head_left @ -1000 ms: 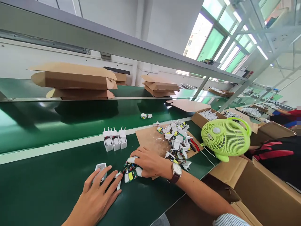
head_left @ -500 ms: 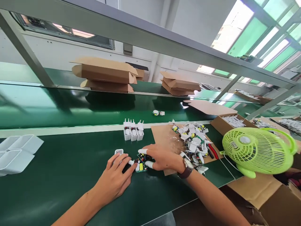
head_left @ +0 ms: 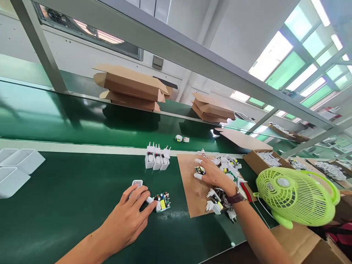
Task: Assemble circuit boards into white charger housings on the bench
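My left hand (head_left: pixel 135 211) rests low over the green bench, its fingers curled around a small white plastic piece (head_left: pixel 149 200). Its fingertips partly cover a white charger case (head_left: pixel 137 182). By the thumb lies a circuit board (head_left: pixel 163 202) with a yellow block on it. At the cardboard sheet (head_left: pixel 189 183), my right hand (head_left: pixel 213 174) has a second small circuit board (head_left: pixel 200 170) between thumb and finger, both in white finger covers. Under and beside that hand is a pile of white plug parts and boards (head_left: pixel 216 201).
Several white cases with plugs (head_left: pixel 157 161) stand behind the left hand. White trays (head_left: pixel 19 165) sit at the far left. A green fan (head_left: pixel 297 196), red-handled pliers (head_left: pixel 246 191) and a carton of white parts (head_left: pixel 254 157) are at the right. Two parts (head_left: pixel 182 139) lie on the belt.
My right hand has moved right, from beside the left hand to the cardboard sheet, carrying one circuit board. The left hand stays nearly in place. The view has tilted slightly.
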Tool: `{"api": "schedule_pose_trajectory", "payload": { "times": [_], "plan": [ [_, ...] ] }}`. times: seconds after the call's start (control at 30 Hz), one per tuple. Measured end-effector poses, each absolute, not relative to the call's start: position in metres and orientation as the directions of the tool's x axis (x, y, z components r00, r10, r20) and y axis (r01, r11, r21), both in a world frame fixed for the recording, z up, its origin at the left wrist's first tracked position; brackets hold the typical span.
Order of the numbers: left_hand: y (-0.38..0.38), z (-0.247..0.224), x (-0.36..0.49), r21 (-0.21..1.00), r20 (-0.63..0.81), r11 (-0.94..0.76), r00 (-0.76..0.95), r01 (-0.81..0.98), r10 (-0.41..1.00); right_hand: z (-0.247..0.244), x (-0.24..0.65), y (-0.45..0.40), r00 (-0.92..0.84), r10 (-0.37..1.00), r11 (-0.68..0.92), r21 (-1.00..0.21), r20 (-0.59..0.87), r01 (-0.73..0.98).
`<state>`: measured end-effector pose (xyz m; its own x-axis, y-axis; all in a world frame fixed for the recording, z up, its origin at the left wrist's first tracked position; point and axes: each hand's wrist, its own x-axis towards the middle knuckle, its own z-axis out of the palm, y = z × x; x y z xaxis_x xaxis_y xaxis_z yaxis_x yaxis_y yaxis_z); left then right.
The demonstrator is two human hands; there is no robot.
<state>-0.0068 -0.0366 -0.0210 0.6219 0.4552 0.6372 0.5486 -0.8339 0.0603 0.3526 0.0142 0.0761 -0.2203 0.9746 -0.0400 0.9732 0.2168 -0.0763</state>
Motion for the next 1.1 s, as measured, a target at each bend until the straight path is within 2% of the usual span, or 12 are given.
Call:
{"api": "schedule_pose_trajectory", "payload": {
  "times": [0.23, 0.43, 0.57, 0.8, 0.87, 0.93, 1.03, 1.1],
  "plan": [
    [-0.029, -0.028, -0.009, 0.101, 0.689, -0.819, 0.554, 0.565, 0.467, 0.065, 0.322, 0.124, -0.175, 0.983, 0.179, -0.06, 0.061, 0.982],
    [-0.019, -0.032, -0.017, 0.113, 0.758, -0.811, 0.479, 0.574, 0.444, 0.05, 0.289, 0.177, -0.081, 0.989, 0.097, -0.127, 0.124, 0.987],
    [-0.018, -0.032, -0.02, 0.133, 0.758, -0.82, 0.476, 0.557, 0.446, 0.058, 0.305, 0.157, -0.049, 0.983, 0.076, -0.151, 0.175, 0.986],
    [-0.021, -0.024, -0.021, 0.199, 0.71, -0.822, 0.5, 0.534, 0.496, 0.094, 0.351, 0.048, -0.09, 0.97, 0.13, -0.168, 0.226, 0.977],
    [-0.019, -0.019, -0.024, 0.22, 0.691, -0.809, 0.498, 0.545, 0.523, 0.096, 0.34, 0.019, -0.176, 0.964, 0.22, -0.224, 0.199, 0.949],
    [-0.016, -0.014, -0.029, 0.249, 0.68, -0.782, 0.472, 0.571, 0.561, 0.091, 0.316, -0.001, -0.365, 0.924, 0.383, -0.312, 0.119, 0.869],
    [-0.011, -0.009, -0.04, 0.325, 0.66, -0.718, 0.396, 0.615, 0.638, 0.074, 0.271, -0.016, -0.66, 0.751, 0.606, -0.396, -0.001, 0.69],
    [-0.007, -0.009, -0.047, 0.398, 0.624, -0.666, 0.346, 0.632, 0.701, 0.062, 0.244, -0.016, -0.753, 0.656, 0.685, -0.382, -0.046, 0.62]
  ]
}}
